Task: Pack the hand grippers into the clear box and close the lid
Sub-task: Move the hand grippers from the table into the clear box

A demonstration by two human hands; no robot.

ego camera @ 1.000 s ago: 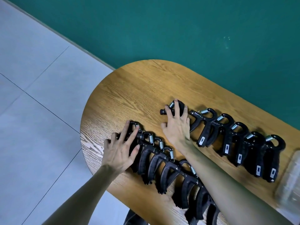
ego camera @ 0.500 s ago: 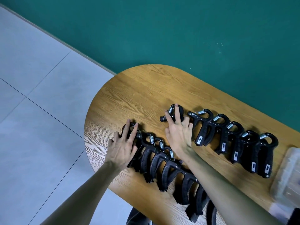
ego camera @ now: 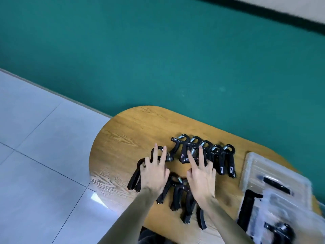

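Several black hand grippers with steel springs lie on the wooden table (ego camera: 123, 138). A back row (ego camera: 223, 159) stands bunched side by side; a front group (ego camera: 177, 194) lies near the table's edge. My left hand (ego camera: 154, 173) rests flat with spread fingers on the leftmost grippers (ego camera: 134, 180). My right hand (ego camera: 200, 176) lies flat between the two groups, its fingers on the back row's handles. The clear box (ego camera: 255, 166) sits at the right, blurred, with black shapes showing through it.
The rounded table end drops to a grey tiled floor (ego camera: 44, 155) on the left. A teal wall (ego camera: 175, 59) runs behind the table. More clear plastic with a black gripper (ego camera: 281, 231) blurs into the lower right corner.
Both hands have slid toward the right, and the two long rows of grippers are now bunched tighter together. The view has swung right, so the clear box shows far more.
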